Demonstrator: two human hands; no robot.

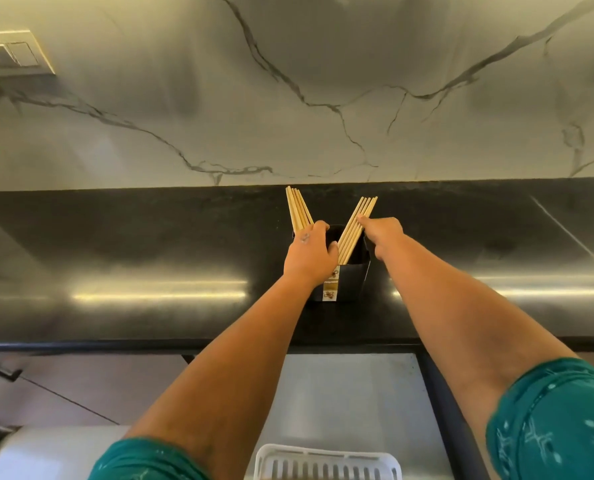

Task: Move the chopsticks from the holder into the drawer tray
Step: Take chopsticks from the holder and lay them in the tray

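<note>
Currently: black holder upright on dark table, w/ two fans of chopsticks; left hand grip closed on left bundle, right hand grip pinching right bundle, whose lower ends sit inside the holder; left bundle's lower ends hidden behind the hand. White slotted tray in open drawer below table edge, near the person, no sticks in it yet. Risks, est.: loose pinch lets single sticks slide out & scatter on table; lifting both bundles at an angle may drag the rim & tip the holder.
</note>
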